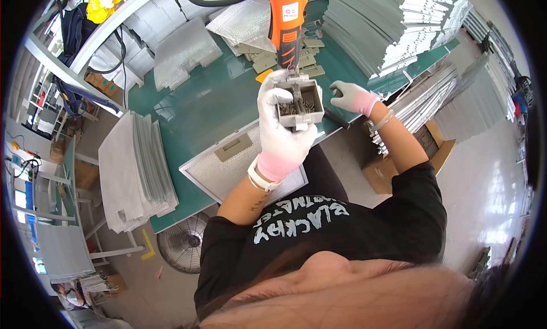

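My left hand point(282, 138), in a white glove with a pink cuff, is closed around a small grey divided box point(311, 119). Small metal fasteners point(287, 109) lie in its compartments. Just right of the box is my right hand point(352, 98), gloved the same way, its fingers curled by a small dark thing that I cannot make out. Below that hand, a black handle point(336, 118) sticks out over the table edge. An orange and black power tool point(286, 24) hangs upright above the box. A framed metal mesh panel point(228, 168) rests at the near table edge, under my left forearm.
Stacked pale sheets point(137, 169) stand on the green table point(194, 112) at left. Beige plates point(307, 61) lie behind the box. A tall stack of grey panels point(376, 27) fills the far right. A cardboard box point(380, 175) and a fan point(183, 242) are on the floor.
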Motion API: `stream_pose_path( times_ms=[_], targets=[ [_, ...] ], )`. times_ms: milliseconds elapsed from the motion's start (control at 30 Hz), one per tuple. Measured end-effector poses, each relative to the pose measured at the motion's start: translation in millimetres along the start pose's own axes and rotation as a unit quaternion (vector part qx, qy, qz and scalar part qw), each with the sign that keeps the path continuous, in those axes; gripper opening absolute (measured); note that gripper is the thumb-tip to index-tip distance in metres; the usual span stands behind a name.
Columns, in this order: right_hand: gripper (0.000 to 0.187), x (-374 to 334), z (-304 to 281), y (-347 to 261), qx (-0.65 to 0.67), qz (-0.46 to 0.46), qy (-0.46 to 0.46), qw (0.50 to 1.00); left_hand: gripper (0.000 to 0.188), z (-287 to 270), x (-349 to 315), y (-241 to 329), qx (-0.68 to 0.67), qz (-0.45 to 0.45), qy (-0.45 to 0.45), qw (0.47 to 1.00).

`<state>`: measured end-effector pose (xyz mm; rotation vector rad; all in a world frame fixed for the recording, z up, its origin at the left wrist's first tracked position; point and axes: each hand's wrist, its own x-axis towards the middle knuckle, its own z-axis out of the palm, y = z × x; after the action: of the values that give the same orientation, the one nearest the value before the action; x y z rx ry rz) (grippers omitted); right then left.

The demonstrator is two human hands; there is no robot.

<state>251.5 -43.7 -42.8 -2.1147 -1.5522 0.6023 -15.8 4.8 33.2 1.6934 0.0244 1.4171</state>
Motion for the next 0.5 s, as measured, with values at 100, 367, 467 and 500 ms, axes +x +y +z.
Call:
stream_pose_path(
  times_ms=[100,367,467,500],
  targets=[
    [0.042,11.0,12.4,17.1,-0.03,0.029,-0.027,0.999,0.057,-2.2,9.3,-4.4,-0.02,0.009,0.001,1.0],
    [0.033,19.0,44.0,36.6,-0.092,-0.047,0.102,0.989,0.06,-1.1,4.8,2.3,-0.024,0.013,-0.006,1.0],
    [0.029,7.1,32.8,8.1,-0.024,-0.101,0.154,0.983,0.063,-8.1,0.0,-4.6,-0.024,0.012,-0.004,1.0],
    [0.029,-1.4,25.7,-5.6,-0.024,-0.099,0.156,0.983,0.063,-7.2,-0.9,-5.5,-0.046,0.004,0.003,0.999]
  ],
)
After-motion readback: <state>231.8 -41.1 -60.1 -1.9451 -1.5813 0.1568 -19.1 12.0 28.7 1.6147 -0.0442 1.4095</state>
